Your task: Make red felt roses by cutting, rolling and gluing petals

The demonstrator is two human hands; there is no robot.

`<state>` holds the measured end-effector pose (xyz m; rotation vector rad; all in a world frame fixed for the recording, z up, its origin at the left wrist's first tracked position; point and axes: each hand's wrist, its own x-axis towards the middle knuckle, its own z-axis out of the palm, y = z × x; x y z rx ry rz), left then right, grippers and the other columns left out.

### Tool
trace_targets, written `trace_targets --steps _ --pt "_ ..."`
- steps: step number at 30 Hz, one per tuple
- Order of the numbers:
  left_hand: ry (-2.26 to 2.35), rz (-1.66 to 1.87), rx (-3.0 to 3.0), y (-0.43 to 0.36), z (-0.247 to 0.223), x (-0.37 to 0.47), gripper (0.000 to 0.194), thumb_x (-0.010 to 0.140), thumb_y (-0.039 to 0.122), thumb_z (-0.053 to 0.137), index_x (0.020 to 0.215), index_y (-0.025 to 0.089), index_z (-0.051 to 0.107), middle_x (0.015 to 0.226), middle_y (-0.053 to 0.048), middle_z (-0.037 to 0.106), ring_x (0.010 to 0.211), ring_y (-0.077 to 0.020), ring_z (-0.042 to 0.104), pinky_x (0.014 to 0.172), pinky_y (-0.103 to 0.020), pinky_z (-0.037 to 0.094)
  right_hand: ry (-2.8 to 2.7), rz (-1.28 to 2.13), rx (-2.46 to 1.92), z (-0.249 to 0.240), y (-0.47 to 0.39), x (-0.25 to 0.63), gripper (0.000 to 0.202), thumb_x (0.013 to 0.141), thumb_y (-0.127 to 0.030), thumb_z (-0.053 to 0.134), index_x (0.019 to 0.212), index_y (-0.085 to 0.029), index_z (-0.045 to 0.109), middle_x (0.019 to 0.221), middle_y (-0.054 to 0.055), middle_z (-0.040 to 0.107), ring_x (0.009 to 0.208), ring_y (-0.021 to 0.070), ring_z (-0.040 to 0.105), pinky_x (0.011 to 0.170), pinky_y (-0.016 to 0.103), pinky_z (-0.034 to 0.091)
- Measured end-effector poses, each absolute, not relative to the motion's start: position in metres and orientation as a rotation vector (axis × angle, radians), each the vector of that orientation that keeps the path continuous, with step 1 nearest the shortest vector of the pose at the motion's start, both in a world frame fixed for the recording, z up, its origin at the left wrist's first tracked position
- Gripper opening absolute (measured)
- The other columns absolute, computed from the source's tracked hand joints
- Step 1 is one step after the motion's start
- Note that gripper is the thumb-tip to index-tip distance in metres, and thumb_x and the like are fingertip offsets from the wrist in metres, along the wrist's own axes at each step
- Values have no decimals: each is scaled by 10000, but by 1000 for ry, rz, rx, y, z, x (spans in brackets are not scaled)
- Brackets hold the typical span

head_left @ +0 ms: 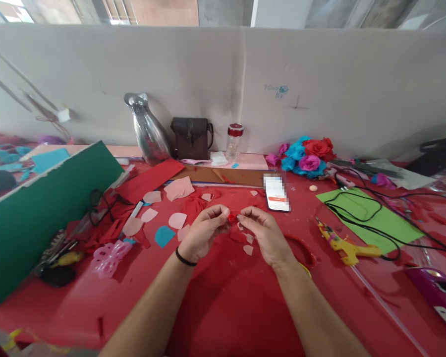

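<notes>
A small curled red paper piece (pixel 232 217) sits between my two hands over the middle of the red table. My left hand (pixel 210 225), with a black band on the wrist, pinches its left side between thumb and fingers. From the other side, my right hand (pixel 262 230) is closed in a pinch at its right edge. The fingertips partly hide the piece. Below the hands lie several small pale pink paper petals (pixel 248 250). To the left are larger pink petals (pixel 177 220) and a blue petal (pixel 165 237).
A yellow hot glue gun (pixel 349 243) and its black cable lie right, by a green sheet (pixel 371 218). A phone (pixel 277 193) lies behind my hands. Paper flowers (pixel 308 157), a glass jar (pixel 234 144), a bag (pixel 191 139) and a steel jug (pixel 148 131) line the wall.
</notes>
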<state>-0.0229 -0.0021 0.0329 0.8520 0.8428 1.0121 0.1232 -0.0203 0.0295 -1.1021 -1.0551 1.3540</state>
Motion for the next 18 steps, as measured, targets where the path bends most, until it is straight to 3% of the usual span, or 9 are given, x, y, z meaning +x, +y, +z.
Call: trace_targets --steps 18 --pt "784 1020 955 0 26 -25 293 677 399 742 689 154 583 682 19 508 657 -95 468 656 -218 381 -1018 1440 -998 29 -22 126 149 677 -315 710 643 -204 617 666 -29 576 650 126 488 667 270 377"
